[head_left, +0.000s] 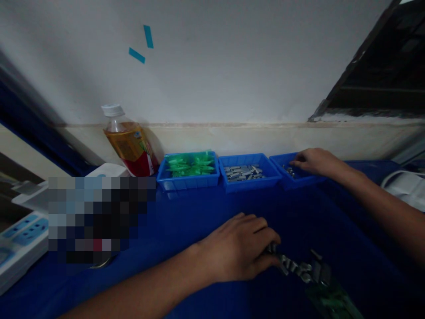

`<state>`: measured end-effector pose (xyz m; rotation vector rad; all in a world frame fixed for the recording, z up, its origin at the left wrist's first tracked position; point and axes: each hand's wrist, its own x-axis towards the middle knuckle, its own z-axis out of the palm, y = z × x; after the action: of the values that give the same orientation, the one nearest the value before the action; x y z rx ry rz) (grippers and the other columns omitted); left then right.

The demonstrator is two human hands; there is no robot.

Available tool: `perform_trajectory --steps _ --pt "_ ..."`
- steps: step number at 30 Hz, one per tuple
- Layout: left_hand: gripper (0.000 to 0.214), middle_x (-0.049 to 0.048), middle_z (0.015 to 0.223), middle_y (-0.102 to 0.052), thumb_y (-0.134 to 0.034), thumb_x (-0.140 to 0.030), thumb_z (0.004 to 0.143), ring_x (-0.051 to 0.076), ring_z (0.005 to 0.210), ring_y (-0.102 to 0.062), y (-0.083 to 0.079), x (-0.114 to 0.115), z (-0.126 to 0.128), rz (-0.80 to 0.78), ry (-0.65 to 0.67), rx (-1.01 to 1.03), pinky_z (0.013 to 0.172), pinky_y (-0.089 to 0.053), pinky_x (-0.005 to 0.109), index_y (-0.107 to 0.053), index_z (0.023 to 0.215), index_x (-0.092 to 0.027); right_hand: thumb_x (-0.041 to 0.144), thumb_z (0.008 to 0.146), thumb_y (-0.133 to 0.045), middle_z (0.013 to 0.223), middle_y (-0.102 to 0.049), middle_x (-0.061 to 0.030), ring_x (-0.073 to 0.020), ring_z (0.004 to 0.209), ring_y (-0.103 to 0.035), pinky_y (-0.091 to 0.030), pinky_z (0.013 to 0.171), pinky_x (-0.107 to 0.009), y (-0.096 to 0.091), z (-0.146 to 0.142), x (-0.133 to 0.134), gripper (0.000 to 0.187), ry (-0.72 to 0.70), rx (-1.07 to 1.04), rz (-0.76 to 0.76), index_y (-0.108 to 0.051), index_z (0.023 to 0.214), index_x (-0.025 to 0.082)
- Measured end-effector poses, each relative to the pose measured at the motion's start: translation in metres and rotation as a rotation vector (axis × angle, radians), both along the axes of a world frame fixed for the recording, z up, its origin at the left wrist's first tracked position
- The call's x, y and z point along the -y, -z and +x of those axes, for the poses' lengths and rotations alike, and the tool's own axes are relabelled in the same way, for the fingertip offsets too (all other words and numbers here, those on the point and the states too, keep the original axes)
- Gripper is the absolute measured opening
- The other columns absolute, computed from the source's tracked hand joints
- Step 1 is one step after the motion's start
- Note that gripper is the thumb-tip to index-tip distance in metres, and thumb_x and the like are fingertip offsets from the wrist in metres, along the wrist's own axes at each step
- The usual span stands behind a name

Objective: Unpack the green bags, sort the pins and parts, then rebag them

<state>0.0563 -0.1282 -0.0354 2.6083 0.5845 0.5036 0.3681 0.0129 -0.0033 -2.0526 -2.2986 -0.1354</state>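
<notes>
My left hand (241,248) rests low on the blue table (186,221), fingers curled round a grey metal tool or clamp (300,268) that juts out to the right. A green piece (332,301) lies just beyond the tool's end. My right hand (315,161) reaches into the rightmost blue tray (292,181), fingers bent down over small metal parts (289,170); whether it grips one is hidden.
Two more blue trays stand along the wall: one with green plastic parts (190,165), one with metal pieces (244,173). A bottle of amber drink (128,141) leans at the left. A white power strip (23,235) lies far left; a white object (405,188) sits far right.
</notes>
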Motion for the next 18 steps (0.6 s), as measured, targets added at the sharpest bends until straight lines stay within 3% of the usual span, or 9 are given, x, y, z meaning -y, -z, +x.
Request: perform_trajectory --steps 3,8,12,15,18 --pt "0.023 0.0043 0.100 -0.059 -0.049 -0.025 0.091 0.015 0.091 -0.054 -0.001 0.000 0.001 -0.034 -0.046 0.017 0.082 -0.041 0.026 -0.054 0.111 -0.016 0.041 0.084 -0.052 0.075 -0.068 -0.0126 -0.0201 0.061 -0.058 -0.038 0.057 -0.032 -0.006 -0.016 0.023 0.030 -0.033 -0.055 0.154 -0.069 0.081 0.015" --pt "0.021 0.0034 0.104 -0.057 -0.050 -0.019 0.089 0.017 0.094 -0.053 0.003 -0.001 0.003 -0.057 -0.239 0.042 0.083 -0.044 0.029 -0.052 0.111 -0.018 0.036 0.088 -0.049 0.086 -0.067 -0.0075 -0.0218 0.076 -0.061 -0.045 0.068 -0.034 -0.006 -0.055 0.100 0.022 -0.241 -0.284 0.393 -0.063 0.089 0.019" --pt "0.013 0.0034 0.094 -0.058 -0.058 -0.025 0.085 0.021 0.089 -0.052 0.009 -0.001 0.004 0.013 -0.395 -0.006 0.077 -0.044 0.036 -0.055 0.095 -0.017 0.026 0.088 -0.051 0.085 -0.065 -0.0049 -0.0190 0.080 -0.059 -0.046 0.072 -0.033 0.011 -0.086 0.149 0.013 -0.486 -0.368 0.336 -0.058 0.097 0.021" --pt "0.006 0.0026 0.090 -0.058 -0.051 -0.021 0.088 0.019 0.086 -0.052 0.011 -0.001 0.004 0.039 -0.359 0.019 0.076 -0.043 0.034 -0.055 0.091 -0.018 0.022 0.088 -0.051 0.082 -0.063 -0.0044 -0.0174 0.076 -0.057 -0.046 0.069 -0.032 0.022 -0.102 0.160 0.012 -0.554 -0.388 0.235 -0.058 0.097 0.019" --pt "0.005 0.0009 0.087 -0.059 -0.051 -0.020 0.089 0.016 0.082 -0.053 0.011 -0.004 0.005 -0.037 -0.332 0.176 0.073 -0.042 0.029 -0.052 0.093 -0.018 0.022 0.087 -0.052 0.081 -0.061 -0.0039 -0.0168 0.074 -0.056 -0.045 0.067 -0.031 0.026 -0.110 0.162 0.012 -0.559 -0.406 0.174 -0.058 0.096 0.018"
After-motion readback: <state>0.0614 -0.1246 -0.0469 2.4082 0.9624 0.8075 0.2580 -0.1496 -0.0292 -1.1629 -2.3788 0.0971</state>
